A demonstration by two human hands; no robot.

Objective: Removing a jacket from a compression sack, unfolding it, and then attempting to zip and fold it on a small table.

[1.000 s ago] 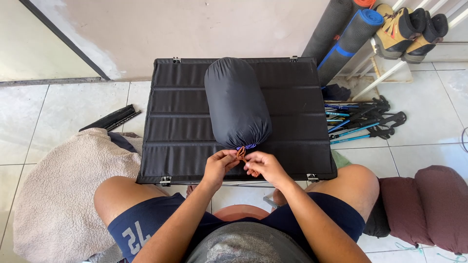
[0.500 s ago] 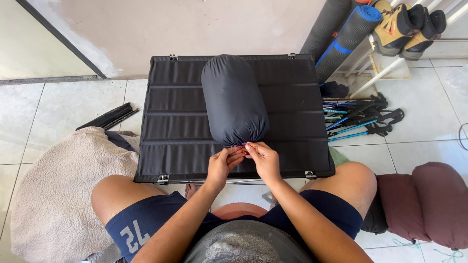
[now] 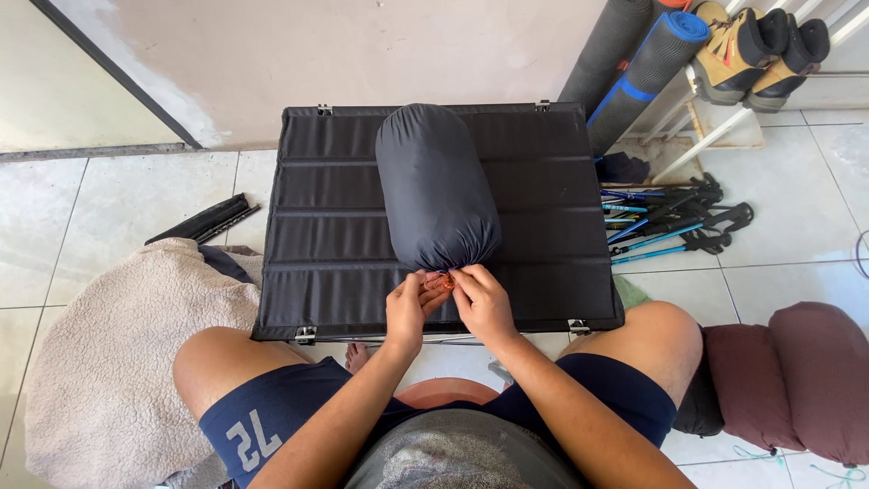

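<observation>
Closing in on the gathered mouth of the dark stuff sack [image 3: 436,186], both hands now sit tight together at its near end, where a second ago they were a little lower and slightly apart; the sack itself has barely shifted on the black folding surface [image 3: 308,235], so the work has narrowed to the cord closure and, as I judge it, the bag is already packed full. The left hand [image 3: 409,310] is curled nearly shut, fingertips pinching a small orange-brown cord or toggle [image 3: 440,282] at the sack's neck; the right hand [image 3: 482,303] is likewise curled, its fingers pressed to the same spot, though exactly what each finger grips is too small to tell. The sack lies lengthwise down the middle of the surface, plump and cylindrical, smooth at the rounded far end and puckered into folds at the near end. Trekking poles [image 3: 670,222] lie on the tiled floor to the right, a fleecy beige blanket [image 3: 118,353] to the left.
</observation>
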